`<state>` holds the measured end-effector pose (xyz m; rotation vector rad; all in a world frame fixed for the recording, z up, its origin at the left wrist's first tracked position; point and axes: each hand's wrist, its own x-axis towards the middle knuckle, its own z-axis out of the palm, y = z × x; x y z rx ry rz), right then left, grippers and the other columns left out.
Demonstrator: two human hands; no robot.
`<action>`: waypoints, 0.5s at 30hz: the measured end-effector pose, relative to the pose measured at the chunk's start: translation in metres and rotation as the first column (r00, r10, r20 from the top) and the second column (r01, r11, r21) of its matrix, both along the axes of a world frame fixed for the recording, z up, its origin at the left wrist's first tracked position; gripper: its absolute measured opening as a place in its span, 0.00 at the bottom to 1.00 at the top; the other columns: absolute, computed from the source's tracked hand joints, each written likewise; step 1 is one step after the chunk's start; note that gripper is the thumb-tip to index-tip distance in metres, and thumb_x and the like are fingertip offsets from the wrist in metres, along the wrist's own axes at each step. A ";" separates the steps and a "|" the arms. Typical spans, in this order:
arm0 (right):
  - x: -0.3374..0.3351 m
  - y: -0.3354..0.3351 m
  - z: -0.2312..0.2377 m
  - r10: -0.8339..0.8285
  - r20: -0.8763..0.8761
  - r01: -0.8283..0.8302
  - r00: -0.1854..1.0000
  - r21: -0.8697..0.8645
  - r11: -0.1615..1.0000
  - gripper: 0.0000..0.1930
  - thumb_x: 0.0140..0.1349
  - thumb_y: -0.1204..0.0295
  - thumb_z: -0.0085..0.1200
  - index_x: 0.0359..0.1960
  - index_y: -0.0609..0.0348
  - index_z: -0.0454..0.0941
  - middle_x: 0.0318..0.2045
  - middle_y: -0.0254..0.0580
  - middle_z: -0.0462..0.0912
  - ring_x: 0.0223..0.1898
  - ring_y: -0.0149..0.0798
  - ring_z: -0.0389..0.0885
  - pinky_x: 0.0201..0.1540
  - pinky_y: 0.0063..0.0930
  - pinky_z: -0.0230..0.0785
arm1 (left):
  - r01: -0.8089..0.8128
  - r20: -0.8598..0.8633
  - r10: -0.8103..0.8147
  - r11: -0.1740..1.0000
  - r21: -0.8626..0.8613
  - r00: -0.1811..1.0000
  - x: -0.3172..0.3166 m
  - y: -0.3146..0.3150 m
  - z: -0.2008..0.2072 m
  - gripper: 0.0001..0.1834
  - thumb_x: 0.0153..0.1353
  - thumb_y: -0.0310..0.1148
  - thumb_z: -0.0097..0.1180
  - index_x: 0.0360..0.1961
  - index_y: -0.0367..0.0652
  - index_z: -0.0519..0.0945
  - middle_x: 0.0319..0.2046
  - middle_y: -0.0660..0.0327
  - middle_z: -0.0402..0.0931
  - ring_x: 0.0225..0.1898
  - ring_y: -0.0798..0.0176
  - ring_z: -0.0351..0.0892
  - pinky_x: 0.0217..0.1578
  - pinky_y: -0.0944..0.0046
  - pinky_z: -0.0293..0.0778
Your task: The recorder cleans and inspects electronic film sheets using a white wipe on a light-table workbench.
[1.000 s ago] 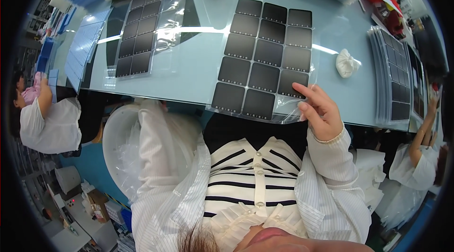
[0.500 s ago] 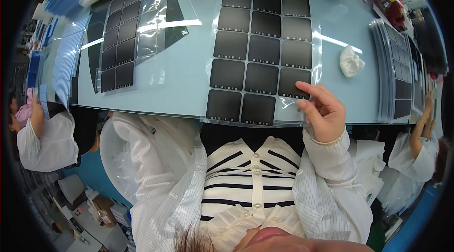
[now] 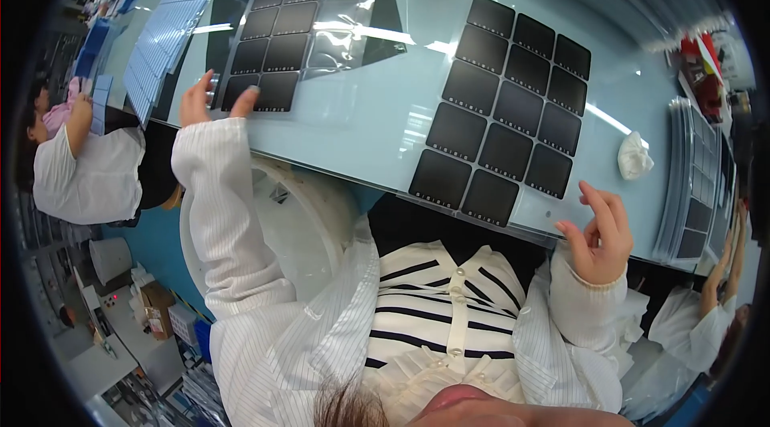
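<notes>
On the table before me lies a sheet of several dark rounded rectangular pieces [image 3: 518, 106], each with small pale marks along one edge. Its near right corner shows a pale bare patch with a small grey dot. Beside that corner hovers my right hand [image 3: 603, 238], fingers curled, thumb and index apart, nothing in it. My left hand [image 3: 215, 105] reaches to the near edge of a second sheet of dark pieces [image 3: 277, 42] at the left. Its thumb and fingers are spread over that sheet's corner; whether they touch it I cannot tell. Clear shiny film [image 3: 343, 22] lies along this sheet's right side.
A crumpled white wad [image 3: 634, 157] sits right of the middle sheet. Stacks of sheets [image 3: 691, 178] stand at the far right. Blue gridded sheets [image 3: 164, 42] lie far left. A white bin [image 3: 309, 222] is below the table edge. Co-workers sit at both sides.
My view has turned. My left hand has come up to the left sheet. My right hand has lifted off the middle sheet's corner piece, and the shiny clear edge there no longer shows.
</notes>
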<state>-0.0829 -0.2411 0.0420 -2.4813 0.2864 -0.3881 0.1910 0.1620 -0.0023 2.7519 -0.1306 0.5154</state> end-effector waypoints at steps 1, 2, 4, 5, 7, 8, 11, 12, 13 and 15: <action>-0.004 -0.002 0.005 0.011 -0.002 -0.011 1.000 0.015 1.000 0.26 0.43 0.77 0.66 0.48 0.64 0.76 0.36 0.41 0.76 0.15 0.19 0.57 0.16 0.13 0.50 | -0.004 -0.107 0.002 1.000 -0.021 0.994 -0.001 -0.013 0.007 0.40 0.44 0.51 0.69 0.57 0.46 0.70 0.42 0.58 0.71 0.42 0.62 0.70 0.44 0.62 0.70; -0.007 -0.003 0.014 0.027 -0.034 -0.027 0.999 0.003 1.000 0.26 0.42 0.77 0.66 0.47 0.65 0.76 0.35 0.42 0.77 0.15 0.20 0.59 0.16 0.13 0.50 | -0.014 -0.102 0.012 1.000 -0.018 0.995 -0.001 -0.013 0.012 0.40 0.44 0.51 0.69 0.57 0.46 0.70 0.42 0.58 0.71 0.42 0.62 0.70 0.44 0.62 0.70; -0.008 0.000 0.035 0.066 -0.039 -0.067 0.997 -0.023 0.997 0.25 0.42 0.75 0.67 0.46 0.65 0.77 0.33 0.41 0.77 0.15 0.21 0.60 0.16 0.13 0.51 | -0.060 -0.273 0.079 0.995 0.078 0.959 0.006 -0.014 0.017 0.51 0.32 0.48 0.76 0.60 0.47 0.67 0.40 0.59 0.70 0.37 0.64 0.70 0.38 0.64 0.73; -0.009 0.001 0.044 0.096 -0.049 -0.099 0.994 -0.051 0.994 0.25 0.42 0.73 0.68 0.45 0.66 0.77 0.31 0.39 0.78 0.16 0.21 0.61 0.15 0.14 0.52 | -0.059 -0.266 0.077 0.996 0.073 0.961 0.008 -0.017 0.018 0.51 0.32 0.48 0.76 0.60 0.47 0.67 0.40 0.59 0.70 0.37 0.64 0.70 0.38 0.64 0.73; 0.001 0.008 0.059 0.128 -0.058 -0.133 0.990 -0.088 0.987 0.25 0.41 0.71 0.69 0.44 0.65 0.77 0.30 0.41 0.79 0.16 0.25 0.65 0.16 0.16 0.55 | -0.224 -0.378 0.191 0.974 -0.043 0.906 0.013 -0.022 0.019 0.49 0.31 0.39 0.78 0.59 0.45 0.68 0.41 0.57 0.73 0.36 0.65 0.74 0.37 0.65 0.75; 0.010 0.010 0.065 0.228 -0.042 -0.232 0.973 -0.125 0.965 0.25 0.42 0.70 0.68 0.44 0.65 0.78 0.30 0.42 0.79 0.15 0.28 0.67 0.16 0.18 0.58 | -0.225 -0.373 0.192 0.973 -0.047 0.908 0.013 -0.019 0.022 0.49 0.31 0.39 0.78 0.59 0.45 0.68 0.41 0.57 0.73 0.36 0.65 0.74 0.37 0.65 0.75; 0.042 0.023 0.079 0.457 -0.046 -0.456 0.888 -0.205 0.866 0.23 0.44 0.69 0.66 0.44 0.64 0.77 0.30 0.43 0.78 0.17 0.34 0.70 0.19 0.22 0.63 | -0.240 -0.475 0.052 0.907 -0.345 0.878 0.011 -0.006 0.018 0.45 0.35 0.31 0.77 0.57 0.41 0.68 0.41 0.56 0.77 0.36 0.63 0.78 0.38 0.65 0.76; 0.054 0.029 0.083 0.575 -0.073 -0.574 0.815 -0.236 0.784 0.23 0.46 0.68 0.65 0.45 0.65 0.76 0.31 0.44 0.78 0.19 0.35 0.72 0.21 0.23 0.65 | -0.213 -0.473 -0.054 0.844 -0.492 0.880 0.008 -0.003 0.013 0.42 0.37 0.29 0.75 0.57 0.38 0.68 0.40 0.55 0.78 0.37 0.62 0.79 0.39 0.64 0.76; 0.068 0.035 0.081 0.583 -0.066 -0.580 0.810 -0.240 0.778 0.23 0.46 0.68 0.65 0.45 0.65 0.76 0.31 0.44 0.78 0.19 0.35 0.72 0.21 0.23 0.65 | -0.190 -0.454 -0.156 0.755 -0.627 0.877 0.004 0.001 0.011 0.40 0.39 0.26 0.74 0.56 0.35 0.68 0.39 0.54 0.80 0.38 0.62 0.80 0.40 0.63 0.76; 0.090 0.050 0.074 0.706 -0.038 -0.691 0.707 -0.245 0.680 0.21 0.49 0.68 0.62 0.45 0.64 0.74 0.32 0.44 0.77 0.25 0.43 0.76 0.26 0.29 0.69 | -0.143 -0.383 -0.233 0.661 -0.737 0.894 -0.020 -0.021 0.023 0.35 0.44 0.26 0.70 0.54 0.32 0.69 0.37 0.55 0.80 0.37 0.63 0.80 0.37 0.65 0.77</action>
